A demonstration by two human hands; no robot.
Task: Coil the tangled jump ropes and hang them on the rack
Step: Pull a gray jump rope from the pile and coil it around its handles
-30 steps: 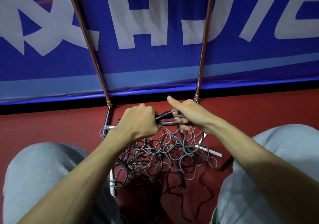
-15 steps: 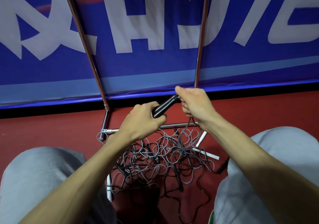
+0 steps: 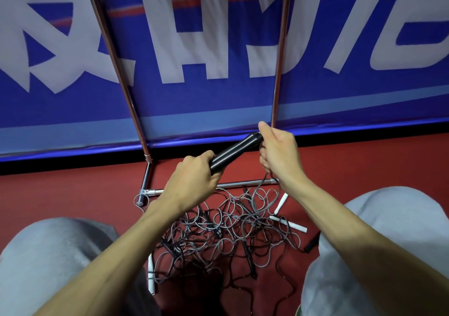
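The left grip (image 3: 192,182) curls round the black handle (image 3: 233,154) low down; the right grip (image 3: 279,152) pinches its top and a grey cord (image 3: 258,194). Below both grips lie the tangled jump ropes (image 3: 218,233).

Left hand (image 3: 194,182) grips black handle (image 3: 234,151); right hand (image 3: 279,152) pinches grey rope (image 3: 258,194) above tangle (image 3: 218,228).

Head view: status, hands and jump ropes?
Left hand grips black cylindrical rope handle. Right hand pinches its grey cord. Tangled rope pile below, uncoiled.
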